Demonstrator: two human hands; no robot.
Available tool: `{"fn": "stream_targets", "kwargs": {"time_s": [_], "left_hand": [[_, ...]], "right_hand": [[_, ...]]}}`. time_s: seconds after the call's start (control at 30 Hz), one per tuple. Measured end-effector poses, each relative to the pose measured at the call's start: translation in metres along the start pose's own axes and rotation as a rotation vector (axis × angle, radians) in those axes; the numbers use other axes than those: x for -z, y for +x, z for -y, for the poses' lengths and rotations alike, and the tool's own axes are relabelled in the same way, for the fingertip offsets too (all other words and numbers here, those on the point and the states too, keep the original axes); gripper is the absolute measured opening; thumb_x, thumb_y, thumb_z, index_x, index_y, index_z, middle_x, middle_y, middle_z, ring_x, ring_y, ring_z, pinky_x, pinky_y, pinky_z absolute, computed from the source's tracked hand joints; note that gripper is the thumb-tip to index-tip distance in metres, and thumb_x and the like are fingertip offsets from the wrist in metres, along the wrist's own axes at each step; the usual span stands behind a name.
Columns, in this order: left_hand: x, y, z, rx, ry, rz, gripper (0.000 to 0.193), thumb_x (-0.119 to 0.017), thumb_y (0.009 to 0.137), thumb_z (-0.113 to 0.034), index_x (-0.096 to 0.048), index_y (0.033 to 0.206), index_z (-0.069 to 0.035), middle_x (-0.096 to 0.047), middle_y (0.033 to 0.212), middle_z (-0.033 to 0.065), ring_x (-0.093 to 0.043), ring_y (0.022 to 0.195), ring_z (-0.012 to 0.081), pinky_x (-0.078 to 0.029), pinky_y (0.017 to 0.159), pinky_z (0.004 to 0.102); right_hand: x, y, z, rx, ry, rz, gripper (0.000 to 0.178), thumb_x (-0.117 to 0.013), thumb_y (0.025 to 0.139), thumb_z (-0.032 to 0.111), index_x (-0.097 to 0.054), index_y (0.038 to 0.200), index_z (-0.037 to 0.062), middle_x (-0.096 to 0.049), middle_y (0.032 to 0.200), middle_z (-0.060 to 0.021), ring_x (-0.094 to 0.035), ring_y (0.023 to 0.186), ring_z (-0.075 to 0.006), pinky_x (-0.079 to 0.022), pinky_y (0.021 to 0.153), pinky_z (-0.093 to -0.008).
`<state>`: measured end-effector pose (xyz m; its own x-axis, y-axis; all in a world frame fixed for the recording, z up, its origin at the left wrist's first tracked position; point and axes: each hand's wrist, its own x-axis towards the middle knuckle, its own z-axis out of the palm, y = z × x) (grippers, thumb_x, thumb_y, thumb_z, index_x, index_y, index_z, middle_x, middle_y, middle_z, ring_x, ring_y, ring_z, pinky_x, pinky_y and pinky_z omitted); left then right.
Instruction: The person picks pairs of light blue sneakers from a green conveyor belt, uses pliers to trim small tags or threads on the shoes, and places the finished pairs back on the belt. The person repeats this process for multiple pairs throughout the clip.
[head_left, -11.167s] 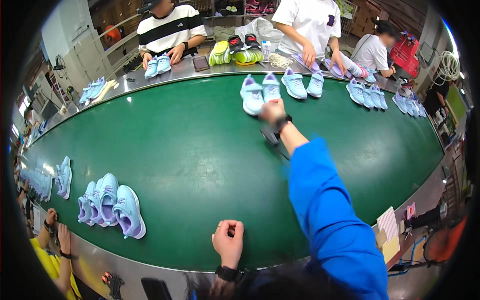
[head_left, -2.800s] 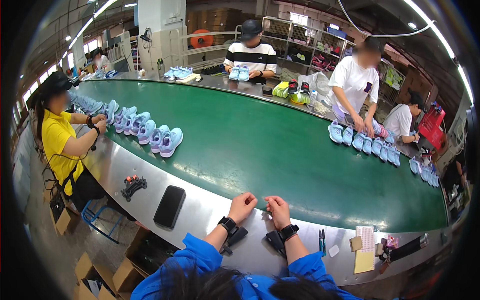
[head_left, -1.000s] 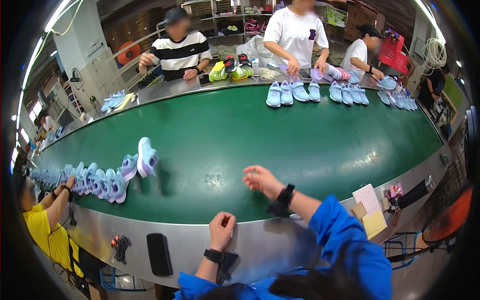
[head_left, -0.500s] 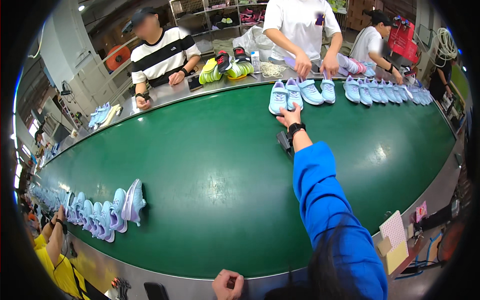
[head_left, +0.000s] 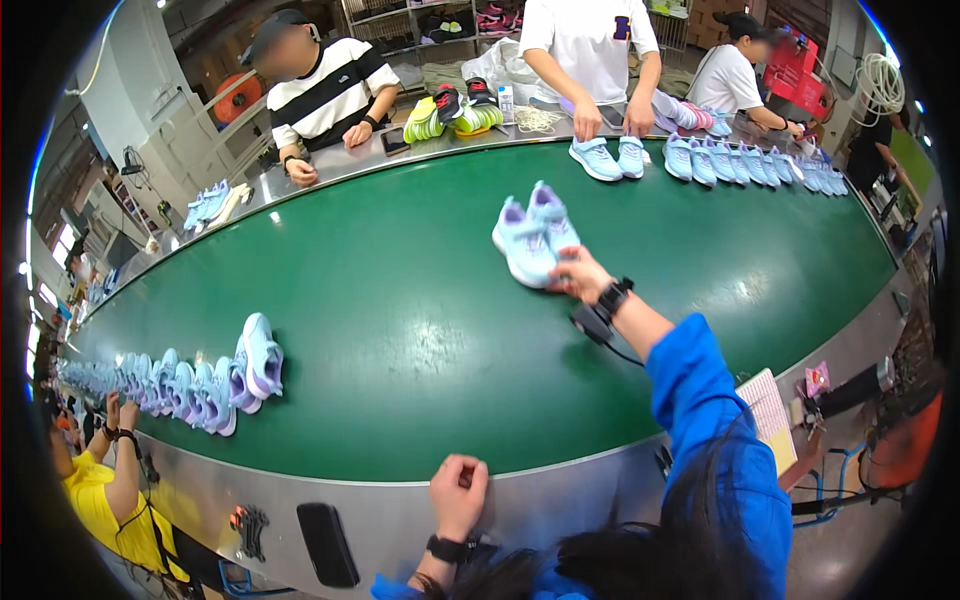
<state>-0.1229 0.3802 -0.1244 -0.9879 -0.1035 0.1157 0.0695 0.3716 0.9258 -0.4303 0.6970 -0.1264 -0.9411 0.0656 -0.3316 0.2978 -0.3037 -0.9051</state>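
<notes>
My right hand [head_left: 580, 273] grips a pair of light blue sneakers [head_left: 527, 250] at their toes, over the middle of the green belt. The two shoes lie side by side, their heels pointing away from me; whether they touch the belt I cannot tell. My left hand [head_left: 459, 494] rests on the near metal edge, fingers curled in, with nothing seen in it. Left of that hand a black phone [head_left: 327, 545] lies on the edge. Across the belt, another pair of light blue sneakers [head_left: 608, 158] stands by a co-worker's hands.
Rows of light blue sneakers line the green belt [head_left: 400, 330] at far right [head_left: 745, 163] and left [head_left: 190, 390]. Several co-workers stand around it, one in a yellow shirt [head_left: 110, 510] at left. Yellow-green shoes [head_left: 440, 118] sit on the far ledge. Papers [head_left: 770, 415] lie at near right.
My right hand has drawn the pair of sneakers from the far edge toward me and slightly left. My left hand stays curled on the near edge, with more of its arm in view.
</notes>
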Motion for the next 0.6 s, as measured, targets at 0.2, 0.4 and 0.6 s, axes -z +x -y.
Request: {"fn": "stream_targets", "kwargs": {"time_s": [0.2, 0.4, 0.6], "left_hand": [[-0.008, 0.003, 0.017, -0.068, -0.104, 0.008, 0.013, -0.068, 0.085, -0.013, -0.062, 0.079, -0.003, -0.060, 0.072, 0.0048, -0.057, 0.061, 0.0126, -0.047, 0.059, 0.0254], [0.012, 0.003, 0.018, 0.181, -0.619, 0.052, 0.015, -0.061, 0.096, -0.021, -0.057, 0.101, -0.007, -0.059, 0.086, 0.0019, -0.056, 0.066, 0.0094, -0.046, 0.060, 0.0231], [0.066, -0.056, -0.039, 0.182, -0.358, 0.067, 0.033, -0.056, 0.098, -0.034, -0.057, 0.120, -0.009, -0.055, 0.108, 0.0030, -0.053, 0.090, 0.0114, -0.044, 0.077, 0.0265]], "right_hand": [[-0.007, -0.198, 0.018, 0.018, -0.774, 0.235, 0.053, -0.070, 0.069, 0.000, -0.053, 0.118, 0.0150, -0.053, 0.107, -0.0093, -0.063, 0.069, -0.0176, -0.049, 0.047, -0.0279], [-0.067, -0.300, 0.073, 0.800, -1.592, 0.316, 0.040, -0.058, 0.072, 0.006, -0.061, 0.109, 0.0204, -0.058, 0.104, -0.0099, -0.064, 0.078, -0.0359, -0.052, 0.072, -0.0431], [-0.090, -0.363, 0.108, 0.824, -1.736, 0.786, 0.048, -0.053, 0.072, -0.003, -0.060, 0.114, 0.0191, -0.060, 0.106, -0.0057, -0.065, 0.083, -0.0301, -0.051, 0.071, -0.0415]]}}
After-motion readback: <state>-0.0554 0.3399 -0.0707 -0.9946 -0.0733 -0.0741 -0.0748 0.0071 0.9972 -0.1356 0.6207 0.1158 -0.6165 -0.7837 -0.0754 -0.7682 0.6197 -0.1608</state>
